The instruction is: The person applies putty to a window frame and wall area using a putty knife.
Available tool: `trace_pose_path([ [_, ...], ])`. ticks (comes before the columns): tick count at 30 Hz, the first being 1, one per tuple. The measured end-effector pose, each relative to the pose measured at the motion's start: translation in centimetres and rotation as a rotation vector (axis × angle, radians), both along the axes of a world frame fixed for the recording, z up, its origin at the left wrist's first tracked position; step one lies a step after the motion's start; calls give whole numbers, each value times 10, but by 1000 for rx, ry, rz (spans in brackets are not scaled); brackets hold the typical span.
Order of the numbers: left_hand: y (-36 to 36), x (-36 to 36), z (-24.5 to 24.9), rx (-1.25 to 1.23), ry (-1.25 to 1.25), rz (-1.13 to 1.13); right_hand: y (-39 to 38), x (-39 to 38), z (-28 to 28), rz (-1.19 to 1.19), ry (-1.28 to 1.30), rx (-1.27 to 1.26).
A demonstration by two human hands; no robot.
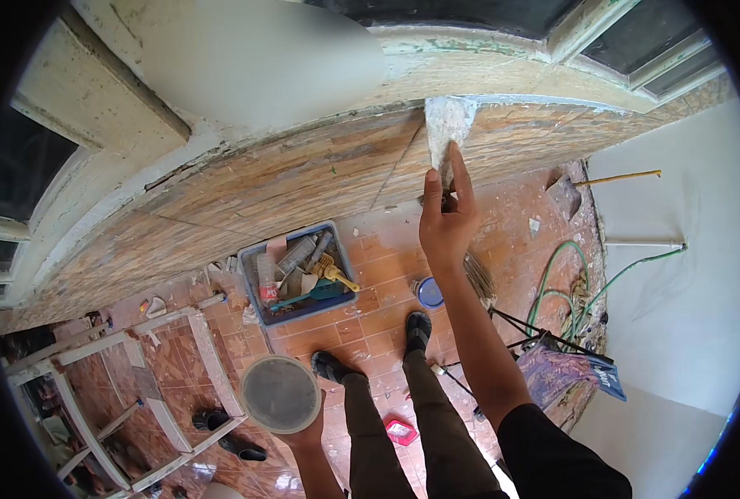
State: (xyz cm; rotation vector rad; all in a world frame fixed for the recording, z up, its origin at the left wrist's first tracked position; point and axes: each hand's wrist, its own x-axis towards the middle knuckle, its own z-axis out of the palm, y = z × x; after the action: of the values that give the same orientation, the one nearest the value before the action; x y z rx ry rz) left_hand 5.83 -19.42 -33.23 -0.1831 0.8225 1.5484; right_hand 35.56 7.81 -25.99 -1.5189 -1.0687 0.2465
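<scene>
Fingers (461,179) of the right hand (449,229) grip 1 scraper (448,129); left hand (308,432) holds 1 round container (281,395).

Right hand (449,226) out far now, holding a white-smeared scraper (448,125) up against the window ledge (503,79); left hand (308,434) nearer, gripping a round tub (280,395), and there on the tiled floor (387,295) a cluttered blue crate (312,313), a pale ladder (210,358) left, a green hose (540,283) right
</scene>
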Motion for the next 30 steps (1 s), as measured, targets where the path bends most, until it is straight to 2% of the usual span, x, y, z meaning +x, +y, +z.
trace_pose_path([
  [4,2,-20,3,7,-84,-11,-8,-12,9,25,63,-115],
  [10,-18,-43,-20,-92,98,-96,-28,-16,11,12,224,-77],
  [13,-25,-42,-30,-44,157,-145,-66,-12,2,8,316,-168],
  [15,-18,-39,-22,14,-73,-131,-96,-15,9,-34,466,-225],
  [17,-13,-37,-12,66,-251,-148,-135,3,-23,-77,319,-263],
  [19,-2,-38,1,158,-541,-181,-175,20,-49,-139,135,-344],
  [23,42,2,3,146,-598,-198,-240,45,-66,-251,37,-658],
  [25,60,26,2,144,-614,-214,-254,50,-66,-250,41,-712],
  [26,65,36,1,140,-627,-220,-255,49,-58,-250,158,-764],
  [30,73,72,-4,119,-682,-241,-239,49,-38,-122,49,-706],
])
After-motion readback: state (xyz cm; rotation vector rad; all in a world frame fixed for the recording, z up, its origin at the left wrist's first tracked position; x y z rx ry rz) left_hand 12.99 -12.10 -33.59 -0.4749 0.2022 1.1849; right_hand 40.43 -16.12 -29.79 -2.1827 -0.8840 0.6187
